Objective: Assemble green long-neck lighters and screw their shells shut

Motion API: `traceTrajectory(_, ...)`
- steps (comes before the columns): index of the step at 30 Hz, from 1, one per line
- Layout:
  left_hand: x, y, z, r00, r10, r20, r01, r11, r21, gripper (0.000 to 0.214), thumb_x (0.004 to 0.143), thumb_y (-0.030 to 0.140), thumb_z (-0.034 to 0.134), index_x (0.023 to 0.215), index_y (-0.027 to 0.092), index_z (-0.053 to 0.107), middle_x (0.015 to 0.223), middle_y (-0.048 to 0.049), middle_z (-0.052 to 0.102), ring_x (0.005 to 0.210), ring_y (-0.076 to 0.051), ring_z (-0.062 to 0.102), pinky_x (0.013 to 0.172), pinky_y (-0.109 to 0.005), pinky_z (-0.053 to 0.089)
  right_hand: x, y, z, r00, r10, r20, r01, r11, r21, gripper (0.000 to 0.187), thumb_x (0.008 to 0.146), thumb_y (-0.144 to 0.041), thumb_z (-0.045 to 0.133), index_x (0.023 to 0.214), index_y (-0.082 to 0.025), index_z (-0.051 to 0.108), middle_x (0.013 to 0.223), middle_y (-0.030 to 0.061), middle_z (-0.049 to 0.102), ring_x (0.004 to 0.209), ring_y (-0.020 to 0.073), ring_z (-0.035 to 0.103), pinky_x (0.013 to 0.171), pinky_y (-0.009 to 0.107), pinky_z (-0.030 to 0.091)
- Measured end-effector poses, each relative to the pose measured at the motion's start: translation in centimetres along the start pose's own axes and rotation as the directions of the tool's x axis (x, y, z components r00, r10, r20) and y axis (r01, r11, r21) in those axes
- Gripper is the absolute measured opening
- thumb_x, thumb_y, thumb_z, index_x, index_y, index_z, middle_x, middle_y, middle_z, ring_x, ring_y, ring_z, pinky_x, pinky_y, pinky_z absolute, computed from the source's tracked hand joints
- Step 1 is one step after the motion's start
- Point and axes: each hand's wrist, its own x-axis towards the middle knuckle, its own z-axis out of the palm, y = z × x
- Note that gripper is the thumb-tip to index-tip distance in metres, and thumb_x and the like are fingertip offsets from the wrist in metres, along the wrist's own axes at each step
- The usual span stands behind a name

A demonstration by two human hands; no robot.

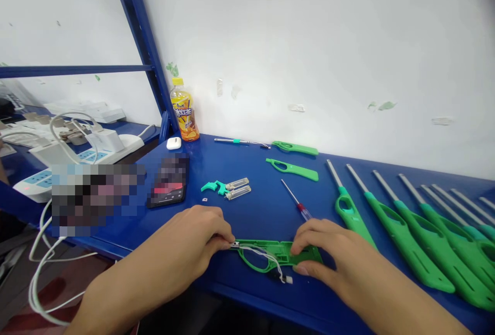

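Note:
An open green lighter casing half (284,255) lies near the table's front edge, its inner side up. My left hand (197,239) pinches the metal end of a wired part at the casing's narrow left end; the fingers cover most of it. White wires (274,262) run from there across the casing to a small black piece with a white tip (285,279). On the casing's wide right end, my right hand (328,250) grips with thumb and fingers. Just beyond that hand lies a screwdriver (299,205) with a red-and-clear handle.
Teal trigger pieces (211,186) and clear fuel tanks (238,190) lie mid-table. Behind are green casing halves (296,170) and a metal rod (232,140). Several assembled lighters (410,242) line the right. A phone (169,183), earbud case (174,143) and drink bottle (185,113) stand left.

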Motion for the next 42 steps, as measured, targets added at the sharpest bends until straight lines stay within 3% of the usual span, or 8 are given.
traceTrajectory(9, -0.3, 0.3, -0.3, 0.997, -0.069, -0.031, 0.069, 0.998, -0.002, 0.023, 0.096, 0.019, 0.067, 0.089, 0.037, 0.080, 0.093, 0.0094, 0.077, 0.092, -0.015, 0.070, 0.083, -0.026, 0.046, 0.2, -0.5, -0.7, 0.998, 0.034, 0.047, -0.033, 0.999, -0.008, 0.017, 0.092, -0.014, 0.078, 0.094, -0.030, 0.072, 0.110, -0.0023, 0.073, 0.106, 0.0231, 0.071, 0.092, 0.036, 0.052)
traceTrajectory(13, -0.3, 0.3, -0.2, 0.998, -0.056, -0.035, 0.057, 0.998, 0.013, 0.026, 0.096, 0.016, 0.065, 0.090, 0.036, 0.080, 0.091, 0.0084, 0.076, 0.089, -0.015, 0.070, 0.081, -0.026, 0.046, -0.5, -1.2, -0.7, 1.000, 0.000, -0.020, -0.001, 0.999, -0.036, 0.003, 0.100, -0.030, 0.072, 0.098, -0.030, 0.071, 0.110, -0.0010, 0.074, 0.103, 0.0241, 0.072, 0.092, 0.040, 0.055)
traceTrajectory(17, -0.2, 0.0, 0.0, 0.999, -0.037, -0.036, 0.038, 0.999, 0.016, 0.027, 0.096, 0.014, 0.065, 0.091, 0.035, 0.081, 0.092, 0.0067, 0.076, 0.088, -0.016, 0.069, 0.080, -0.028, 0.046, -1.1, -2.0, 0.0, 0.994, -0.072, -0.088, 0.063, 0.992, -0.110, 0.024, 0.085, -0.045, 0.087, 0.091, -0.029, 0.070, 0.126, 0.0028, 0.073, 0.116, 0.0330, 0.071, 0.093, 0.045, 0.059)
traceTrajectory(21, -0.1, -0.4, 0.1, 1.000, -0.022, -0.022, 0.022, 1.000, 0.004, 0.026, 0.097, 0.014, 0.065, 0.091, 0.034, 0.080, 0.093, 0.0059, 0.076, 0.089, -0.017, 0.069, 0.080, -0.029, 0.046, -1.0, -2.2, 0.9, 0.973, -0.161, -0.168, 0.126, 0.972, -0.200, 0.035, 0.073, -0.037, 0.097, 0.086, -0.027, 0.067, 0.131, 0.0061, 0.072, 0.114, 0.0384, 0.072, 0.090, 0.054, 0.061)
traceTrajectory(25, -0.4, -0.3, 0.2, 0.999, -0.020, -0.030, 0.020, 1.000, -0.005, 0.025, 0.097, 0.014, 0.065, 0.092, 0.034, 0.079, 0.094, 0.0069, 0.076, 0.091, -0.016, 0.069, 0.081, -0.029, 0.045, -0.7, -2.0, 1.1, 0.963, -0.189, -0.189, 0.150, 0.967, -0.204, 0.031, 0.077, -0.022, 0.094, 0.087, -0.029, 0.066, 0.128, 0.0029, 0.072, 0.112, 0.0359, 0.072, 0.088, 0.054, 0.060)
traceTrajectory(28, -0.4, -0.3, 0.2, 1.000, -0.016, -0.023, 0.016, 1.000, -0.003, 0.025, 0.099, 0.015, 0.065, 0.092, 0.035, 0.079, 0.094, 0.0078, 0.075, 0.090, -0.015, 0.068, 0.079, -0.029, 0.045, -0.4, -2.0, 0.8, 0.966, -0.194, -0.169, 0.167, 0.972, -0.162, 0.029, 0.082, -0.016, 0.090, 0.089, -0.029, 0.065, 0.112, -0.0013, 0.075, 0.101, 0.0298, 0.074, 0.087, 0.050, 0.059)
traceTrajectory(36, -0.1, 0.0, -0.1, 1.000, 0.010, 0.025, -0.010, 1.000, 0.015, 0.028, 0.101, 0.014, 0.062, 0.089, 0.034, 0.079, 0.090, 0.0078, 0.073, 0.084, -0.013, 0.067, 0.075, -0.028, 0.043, -0.1, -2.0, 0.2, 0.973, -0.212, -0.091, 0.201, 0.972, -0.122, 0.021, 0.093, -0.015, 0.080, 0.093, -0.028, 0.064, 0.106, -0.0049, 0.078, 0.097, 0.0252, 0.076, 0.084, 0.043, 0.058)
traceTrajectory(42, 0.1, 0.3, -0.2, 0.999, 0.023, 0.027, -0.024, 0.999, 0.025, 0.028, 0.104, 0.016, 0.060, 0.093, 0.033, 0.079, 0.093, 0.0060, 0.074, 0.088, -0.014, 0.068, 0.076, -0.029, 0.042, -0.2, -2.0, 0.6, 0.974, -0.181, -0.139, 0.164, 0.978, -0.125, 0.038, 0.071, -0.014, 0.097, 0.091, -0.029, 0.068, 0.112, -0.0045, 0.080, 0.097, 0.0285, 0.077, 0.080, 0.042, 0.061)
